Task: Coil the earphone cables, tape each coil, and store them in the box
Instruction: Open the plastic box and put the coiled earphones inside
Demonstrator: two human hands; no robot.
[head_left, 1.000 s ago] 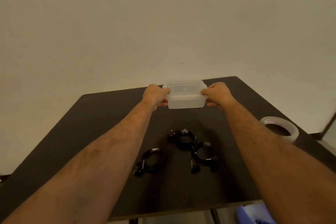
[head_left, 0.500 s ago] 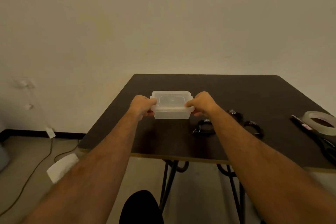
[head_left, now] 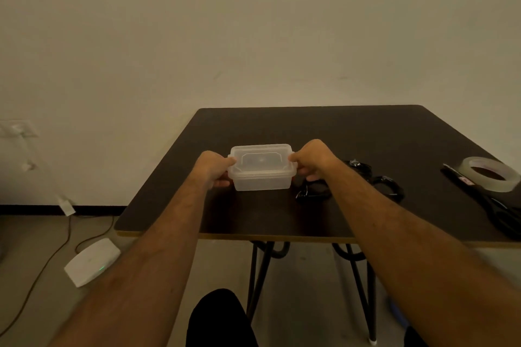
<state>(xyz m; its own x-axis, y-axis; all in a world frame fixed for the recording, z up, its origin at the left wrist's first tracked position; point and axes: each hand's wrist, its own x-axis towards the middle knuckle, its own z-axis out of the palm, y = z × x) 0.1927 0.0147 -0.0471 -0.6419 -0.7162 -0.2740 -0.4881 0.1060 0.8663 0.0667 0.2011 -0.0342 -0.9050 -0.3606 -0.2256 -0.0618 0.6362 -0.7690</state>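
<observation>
Here, lidded box (head_left: pixel 261 169) gripped between both hands, left hand (head_left: pixel 212 168), right hand (head_left: pixel 315 158)

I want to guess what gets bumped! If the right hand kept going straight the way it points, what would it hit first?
The right hand points leftward and grips the end of the clear box, so it meets the box at once. Beyond the box is the left hand, gripping the other end.

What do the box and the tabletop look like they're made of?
The box looks like translucent frosted plastic: the dark tabletop shows dimly through its walls, and its lid has a moulded panel. The table looks like dark matt laminated board, judging by the paler core along its near edge.
</observation>
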